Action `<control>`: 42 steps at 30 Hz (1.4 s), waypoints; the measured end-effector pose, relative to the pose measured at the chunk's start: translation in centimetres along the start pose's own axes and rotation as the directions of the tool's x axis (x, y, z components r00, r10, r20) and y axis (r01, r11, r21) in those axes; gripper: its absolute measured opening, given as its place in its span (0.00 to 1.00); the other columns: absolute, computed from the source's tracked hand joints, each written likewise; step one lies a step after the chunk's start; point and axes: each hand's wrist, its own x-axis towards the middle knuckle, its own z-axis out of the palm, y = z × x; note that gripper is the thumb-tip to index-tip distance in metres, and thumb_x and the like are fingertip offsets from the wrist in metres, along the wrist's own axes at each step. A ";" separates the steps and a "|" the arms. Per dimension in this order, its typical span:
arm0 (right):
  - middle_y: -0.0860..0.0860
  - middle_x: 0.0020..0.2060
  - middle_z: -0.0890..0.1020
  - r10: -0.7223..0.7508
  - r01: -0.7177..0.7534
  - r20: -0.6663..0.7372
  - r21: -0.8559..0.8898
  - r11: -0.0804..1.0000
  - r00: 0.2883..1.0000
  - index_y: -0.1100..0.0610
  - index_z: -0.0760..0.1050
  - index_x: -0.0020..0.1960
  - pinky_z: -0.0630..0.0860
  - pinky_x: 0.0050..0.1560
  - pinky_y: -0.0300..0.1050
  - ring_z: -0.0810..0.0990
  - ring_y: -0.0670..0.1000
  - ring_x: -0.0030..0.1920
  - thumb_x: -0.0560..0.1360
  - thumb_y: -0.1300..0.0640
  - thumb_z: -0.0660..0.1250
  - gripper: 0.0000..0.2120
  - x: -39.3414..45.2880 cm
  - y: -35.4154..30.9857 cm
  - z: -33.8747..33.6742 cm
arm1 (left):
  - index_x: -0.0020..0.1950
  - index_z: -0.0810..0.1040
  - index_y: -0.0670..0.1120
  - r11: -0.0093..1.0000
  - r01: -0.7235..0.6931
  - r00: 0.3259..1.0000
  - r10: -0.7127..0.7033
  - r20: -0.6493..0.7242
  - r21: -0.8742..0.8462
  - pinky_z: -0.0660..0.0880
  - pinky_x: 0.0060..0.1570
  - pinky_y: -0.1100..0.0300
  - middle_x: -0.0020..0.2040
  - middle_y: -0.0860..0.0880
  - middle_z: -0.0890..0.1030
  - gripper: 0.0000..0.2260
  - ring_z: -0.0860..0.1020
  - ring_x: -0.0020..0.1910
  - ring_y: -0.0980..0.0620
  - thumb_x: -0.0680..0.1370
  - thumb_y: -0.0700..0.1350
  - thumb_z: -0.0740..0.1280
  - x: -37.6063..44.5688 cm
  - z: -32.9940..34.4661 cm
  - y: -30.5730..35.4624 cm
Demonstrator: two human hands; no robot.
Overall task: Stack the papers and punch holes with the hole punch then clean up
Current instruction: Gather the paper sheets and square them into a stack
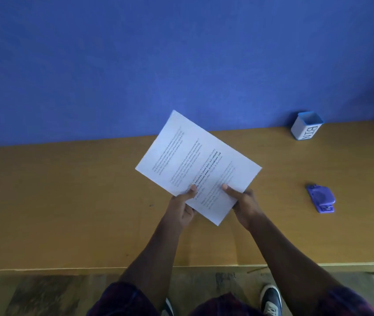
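Two hands hold one stack of papers (198, 166) above the wooden worktop (67, 201), near its middle. How many sheets are in the stack, I cannot tell; only the top printed page shows. The left hand (182, 209) has its grip closed on the stack's near left edge, thumb on top at about 7 o'clock of the page. The right hand (245, 206) grips the near right edge, thumb on top at about 5 o'clock. The stack is turned diagonally, its far corner pointing to 11 o'clock. One purple hole punch (321, 197) lies on the worktop at 3 o'clock from the hands, well apart. One white and blue box marked BIN (306, 128) stands at 2 o'clock, against the blue wall (136, 65).
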 end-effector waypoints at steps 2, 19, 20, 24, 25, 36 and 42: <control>0.58 0.63 0.81 -0.019 0.023 -0.060 0.054 0.998 0.998 0.57 0.77 0.64 0.81 0.55 0.58 0.82 0.61 0.61 0.73 0.61 0.76 0.21 0.0 -0.1 0.5 | 0.72 0.74 0.46 0.999 0.034 0.999 -0.034 0.010 -0.021 0.75 0.65 0.38 0.69 0.42 0.79 0.23 0.78 0.68 0.40 0.77 0.38 0.73 -0.3 0.0 -0.5; 0.58 0.52 0.87 -0.035 0.002 -0.100 -0.314 0.950 0.994 0.61 0.84 0.52 0.83 0.52 0.59 0.86 0.61 0.52 0.63 0.62 0.81 0.18 0.0 -3.9 -3.3 | 0.55 0.85 0.45 0.844 -0.065 0.986 0.137 -0.096 0.532 0.82 0.49 0.52 0.54 0.46 0.87 0.13 0.86 0.52 0.43 0.71 0.40 0.79 -0.4 -4.8 8.2; 0.58 0.51 0.87 -0.043 0.010 -0.094 -0.329 0.944 0.995 0.61 0.85 0.51 0.84 0.50 0.57 0.86 0.60 0.51 0.63 0.62 0.81 0.17 0.2 -4.4 -2.9 | 0.55 0.86 0.44 0.829 -0.075 0.986 0.145 -0.084 0.554 0.81 0.54 0.49 0.54 0.45 0.87 0.16 0.86 0.54 0.44 0.68 0.39 0.81 -0.3 -4.5 8.2; 0.56 0.51 0.87 -0.127 0.109 -0.023 -0.366 0.924 0.992 0.60 0.85 0.51 0.83 0.44 0.47 0.87 0.57 0.50 0.66 0.64 0.81 0.15 0.8 -6.6 -1.9 | 0.52 0.87 0.44 0.839 -0.193 0.964 0.258 -0.061 0.508 0.81 0.56 0.48 0.55 0.43 0.87 0.19 0.85 0.55 0.44 0.62 0.37 0.83 -0.5 -3.7 8.8; 0.56 0.52 0.87 -0.145 0.138 0.008 -0.357 0.924 0.989 0.60 0.85 0.52 0.83 0.45 0.46 0.87 0.57 0.51 0.67 0.64 0.80 0.15 0.9 -7.0 -1.9 | 0.52 0.87 0.45 0.836 -0.230 0.959 0.281 -0.029 0.498 0.82 0.54 0.49 0.56 0.43 0.86 0.19 0.85 0.55 0.44 0.63 0.37 0.82 -0.7 -3.7 9.0; 0.60 0.50 0.87 -0.075 0.022 -0.152 -0.325 0.945 0.986 0.63 0.84 0.51 0.83 0.49 0.58 0.86 0.60 0.49 0.67 0.64 0.79 0.13 0.0 -2.5 -4.6 | 0.50 0.86 0.41 0.839 -0.071 0.948 0.224 -0.225 0.539 0.79 0.53 0.51 0.50 0.45 0.87 0.11 0.86 0.47 0.50 0.70 0.33 0.79 -1.8 -3.9 4.4; 0.58 0.49 0.87 -0.130 0.074 -0.164 -0.307 0.949 0.978 0.61 0.85 0.50 0.81 0.44 0.49 0.87 0.56 0.48 0.68 0.63 0.79 0.12 0.1 -2.9 -5.1 | 0.50 0.87 0.44 0.808 -0.088 0.955 0.234 -0.181 0.582 0.81 0.57 0.48 0.52 0.46 0.88 0.12 0.86 0.54 0.45 0.68 0.40 0.81 -1.0 -4.1 5.1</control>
